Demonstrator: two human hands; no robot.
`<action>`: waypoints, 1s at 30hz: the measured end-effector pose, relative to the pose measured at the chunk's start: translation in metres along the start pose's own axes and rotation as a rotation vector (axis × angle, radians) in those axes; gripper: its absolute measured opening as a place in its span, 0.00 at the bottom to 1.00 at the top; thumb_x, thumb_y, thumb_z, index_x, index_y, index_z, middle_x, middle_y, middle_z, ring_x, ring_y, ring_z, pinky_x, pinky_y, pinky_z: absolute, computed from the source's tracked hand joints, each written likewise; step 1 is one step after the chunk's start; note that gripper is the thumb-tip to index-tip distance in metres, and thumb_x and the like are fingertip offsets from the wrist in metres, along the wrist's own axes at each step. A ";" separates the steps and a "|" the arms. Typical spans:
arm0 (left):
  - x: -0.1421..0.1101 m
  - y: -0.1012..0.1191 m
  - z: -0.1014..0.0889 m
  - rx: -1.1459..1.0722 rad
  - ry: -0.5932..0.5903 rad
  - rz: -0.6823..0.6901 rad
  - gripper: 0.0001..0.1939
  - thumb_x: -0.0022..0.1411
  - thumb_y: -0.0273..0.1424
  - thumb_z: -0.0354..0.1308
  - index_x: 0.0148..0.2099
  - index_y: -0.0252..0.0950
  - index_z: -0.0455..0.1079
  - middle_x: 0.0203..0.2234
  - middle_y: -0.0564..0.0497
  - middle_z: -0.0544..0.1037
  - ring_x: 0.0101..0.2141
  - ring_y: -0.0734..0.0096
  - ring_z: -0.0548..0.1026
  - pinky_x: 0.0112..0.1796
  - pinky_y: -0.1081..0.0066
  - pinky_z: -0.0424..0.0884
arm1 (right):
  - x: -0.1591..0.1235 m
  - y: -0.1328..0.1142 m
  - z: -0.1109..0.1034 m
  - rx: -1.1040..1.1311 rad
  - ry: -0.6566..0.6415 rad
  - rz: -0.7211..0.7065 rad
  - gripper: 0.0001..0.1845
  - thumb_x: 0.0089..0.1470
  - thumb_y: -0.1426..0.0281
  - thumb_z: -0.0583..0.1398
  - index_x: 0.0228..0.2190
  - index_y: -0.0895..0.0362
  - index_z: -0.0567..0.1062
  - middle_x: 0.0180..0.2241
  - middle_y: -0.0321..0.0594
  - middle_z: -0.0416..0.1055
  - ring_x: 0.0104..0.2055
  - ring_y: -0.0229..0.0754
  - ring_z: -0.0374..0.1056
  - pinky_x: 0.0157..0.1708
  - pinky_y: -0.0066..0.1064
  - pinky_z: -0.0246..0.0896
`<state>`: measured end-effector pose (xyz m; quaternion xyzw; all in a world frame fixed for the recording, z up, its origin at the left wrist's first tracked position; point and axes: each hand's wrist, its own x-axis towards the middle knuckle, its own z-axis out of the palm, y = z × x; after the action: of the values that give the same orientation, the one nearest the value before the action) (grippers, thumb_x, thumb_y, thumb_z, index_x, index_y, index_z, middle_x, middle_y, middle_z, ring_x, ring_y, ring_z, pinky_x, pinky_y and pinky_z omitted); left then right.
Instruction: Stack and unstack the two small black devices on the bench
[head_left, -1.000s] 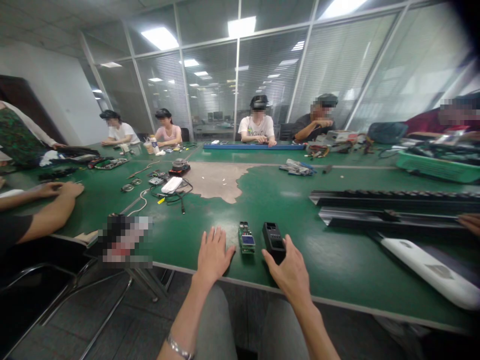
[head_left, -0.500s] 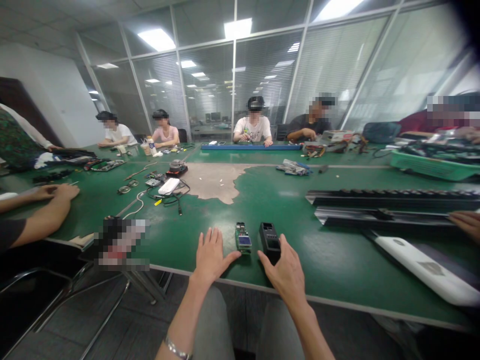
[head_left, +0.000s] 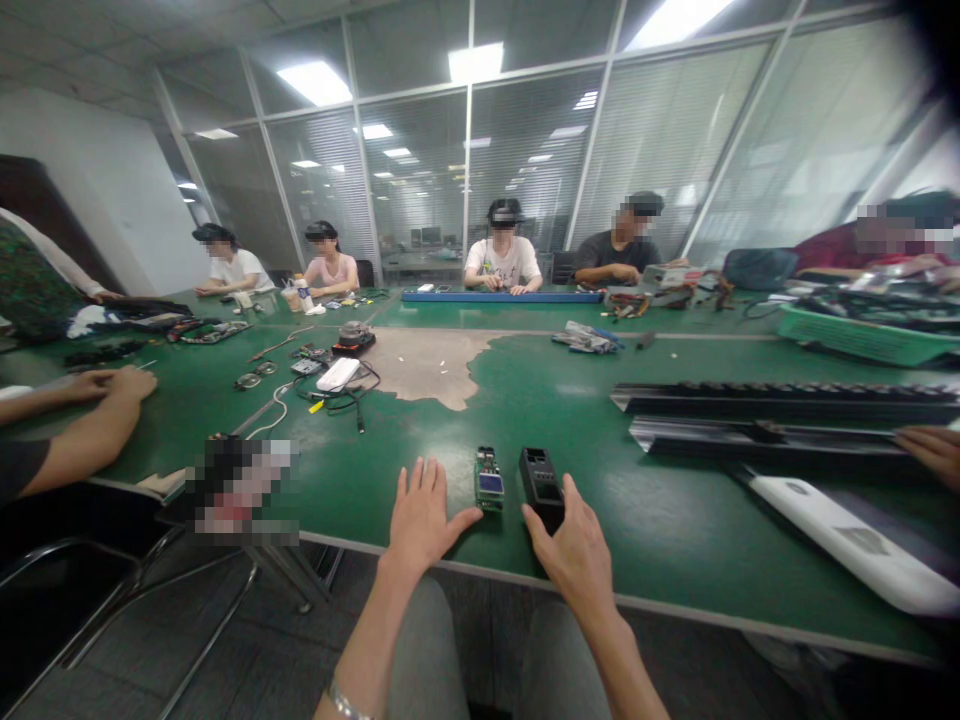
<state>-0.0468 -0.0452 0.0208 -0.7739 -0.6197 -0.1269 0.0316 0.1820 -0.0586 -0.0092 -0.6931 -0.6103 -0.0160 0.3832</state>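
Observation:
My left hand (head_left: 424, 515) lies flat on the green table (head_left: 570, 420) with its fingers spread and holds nothing. Just right of its thumb rests a small green circuit board (head_left: 489, 482) with a bluish display. Beside the board lies a black plastic case (head_left: 541, 480) with several openings in its face. Around the near end of this case is my right hand (head_left: 576, 535), thumb at the left side and fingers at the right. Its fingers are apart and the case stays on the table; whether they touch it is hard to tell.
Black metal rails (head_left: 765, 438) and a long white casing (head_left: 840, 535) lie to the right. Ahead left are a white box (head_left: 338, 374) and cables. A green basket (head_left: 862, 335) stands far right. Co-workers sit around the table; a person's forearms (head_left: 97, 410) rest at left.
The board, the case and my right hand appear slightly farther right. My left hand has barely moved. Across the table, a co-worker's hands have come lower and closer together.

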 end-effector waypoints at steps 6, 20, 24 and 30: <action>-0.001 -0.002 -0.001 -0.014 -0.004 0.004 0.49 0.60 0.64 0.35 0.68 0.31 0.55 0.67 0.39 0.55 0.67 0.47 0.48 0.64 0.49 0.45 | 0.000 -0.003 -0.001 -0.010 -0.021 0.030 0.42 0.56 0.51 0.54 0.61 0.68 0.60 0.53 0.59 0.68 0.55 0.58 0.65 0.52 0.45 0.60; -0.003 -0.004 -0.002 -0.034 0.008 0.011 0.49 0.61 0.63 0.35 0.67 0.29 0.55 0.66 0.38 0.55 0.66 0.46 0.48 0.63 0.47 0.45 | 0.012 -0.092 -0.018 0.071 -0.018 0.027 0.38 0.55 0.50 0.55 0.57 0.65 0.65 0.49 0.58 0.72 0.51 0.56 0.69 0.49 0.42 0.62; -0.005 -0.006 -0.001 -0.013 0.015 0.018 0.47 0.63 0.61 0.36 0.68 0.29 0.53 0.66 0.38 0.55 0.66 0.47 0.48 0.64 0.47 0.45 | 0.008 -0.111 -0.010 -0.039 -0.068 0.018 0.35 0.57 0.55 0.55 0.58 0.65 0.63 0.46 0.55 0.73 0.49 0.54 0.69 0.47 0.39 0.62; -0.006 -0.007 0.001 0.002 0.013 0.015 0.44 0.64 0.59 0.37 0.68 0.30 0.53 0.66 0.39 0.55 0.67 0.47 0.47 0.63 0.46 0.44 | 0.008 -0.117 -0.006 -0.132 -0.067 -0.029 0.34 0.58 0.59 0.55 0.59 0.69 0.61 0.45 0.57 0.73 0.52 0.52 0.68 0.48 0.36 0.60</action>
<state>-0.0544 -0.0490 0.0180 -0.7777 -0.6138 -0.1307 0.0373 0.0863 -0.0596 0.0596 -0.7081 -0.6303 -0.0384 0.3159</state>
